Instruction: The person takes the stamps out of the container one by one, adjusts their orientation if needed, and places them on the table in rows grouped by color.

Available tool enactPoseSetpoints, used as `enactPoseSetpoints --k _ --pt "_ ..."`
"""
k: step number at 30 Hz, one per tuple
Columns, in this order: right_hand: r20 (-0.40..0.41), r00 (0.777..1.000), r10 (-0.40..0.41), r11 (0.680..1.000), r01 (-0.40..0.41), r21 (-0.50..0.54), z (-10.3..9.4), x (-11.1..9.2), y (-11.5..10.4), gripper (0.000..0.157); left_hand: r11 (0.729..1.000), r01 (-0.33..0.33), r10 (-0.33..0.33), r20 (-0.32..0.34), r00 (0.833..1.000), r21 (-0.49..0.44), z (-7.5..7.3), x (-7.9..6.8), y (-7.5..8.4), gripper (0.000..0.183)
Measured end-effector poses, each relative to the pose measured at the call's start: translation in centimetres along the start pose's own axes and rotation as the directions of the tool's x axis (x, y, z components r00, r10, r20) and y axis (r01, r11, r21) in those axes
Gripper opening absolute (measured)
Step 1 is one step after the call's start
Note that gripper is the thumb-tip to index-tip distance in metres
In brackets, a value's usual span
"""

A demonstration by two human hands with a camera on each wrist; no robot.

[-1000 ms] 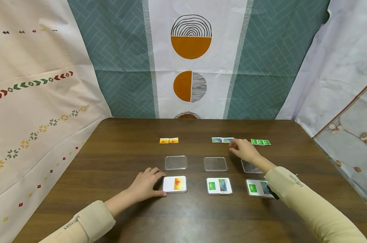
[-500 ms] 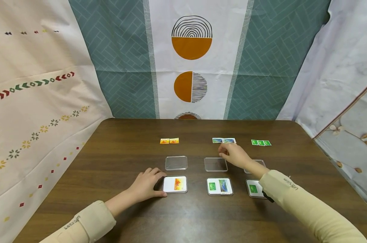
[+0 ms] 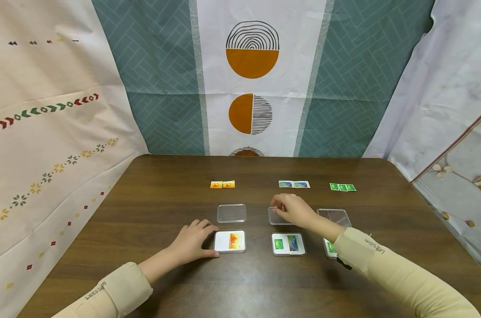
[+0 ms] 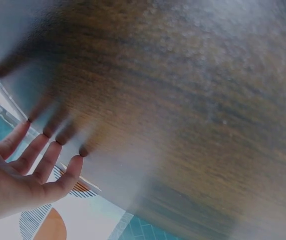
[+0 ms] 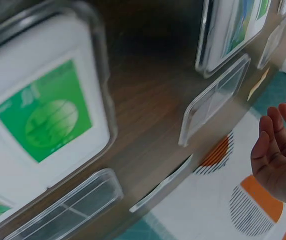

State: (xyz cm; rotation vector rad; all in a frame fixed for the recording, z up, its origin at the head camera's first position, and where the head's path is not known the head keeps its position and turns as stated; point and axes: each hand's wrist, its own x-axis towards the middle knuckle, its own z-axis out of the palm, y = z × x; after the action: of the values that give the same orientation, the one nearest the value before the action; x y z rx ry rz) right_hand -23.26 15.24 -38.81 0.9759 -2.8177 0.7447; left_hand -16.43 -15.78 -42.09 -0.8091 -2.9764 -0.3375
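Note:
My left hand (image 3: 190, 243) rests on the table with its fingers spread and gently bent. Its fingertips and thumb lie along the left edge of a clear plastic case (image 3: 220, 243) that has a white insert and an orange stamp-like picture. Over the middle clear lid (image 3: 278, 219) hovers my right hand (image 3: 298, 211), covering part of it. Its fingers are loosely curled in the right wrist view, and nothing shows among them. Closer in stand the middle case (image 3: 279, 251), with green and blue pictures, and the right case (image 3: 330, 248), partly behind the sleeve.
Two orange slips (image 3: 222, 184), two blue slips (image 3: 294, 184) and several green slips (image 3: 342, 187) lie in a row at the back. Clear lids lie at the left (image 3: 231, 213) and the right (image 3: 335, 216). Patterned cloths (image 3: 252, 79) hang around the table.
My right hand has moved left and nearer, from beside the blue slips to over the middle lid. The right blue slip is uncovered. My left hand stays put.

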Motion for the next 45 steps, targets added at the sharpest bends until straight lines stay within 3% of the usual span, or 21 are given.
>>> enactPoseSetpoints --k 18,36,45 --pt "0.100 0.990 -0.103 0.994 0.100 0.039 2.4 0.0 -3.9 0.011 1.000 0.004 -0.004 0.004 1.000 -0.009 0.0 0.0 0.1 0.062" --pt "0.103 0.987 -0.125 0.992 0.124 0.014 4.5 0.3 -5.8 0.015 1.000 0.010 -0.010 0.008 1.000 0.001 0.0 0.1 0.0 0.062" --pt "0.140 0.987 -0.077 0.997 0.080 -0.011 5.7 0.4 -6.6 0.022 1.000 0.006 -0.006 0.007 1.000 0.002 0.1 0.1 0.0 0.063"
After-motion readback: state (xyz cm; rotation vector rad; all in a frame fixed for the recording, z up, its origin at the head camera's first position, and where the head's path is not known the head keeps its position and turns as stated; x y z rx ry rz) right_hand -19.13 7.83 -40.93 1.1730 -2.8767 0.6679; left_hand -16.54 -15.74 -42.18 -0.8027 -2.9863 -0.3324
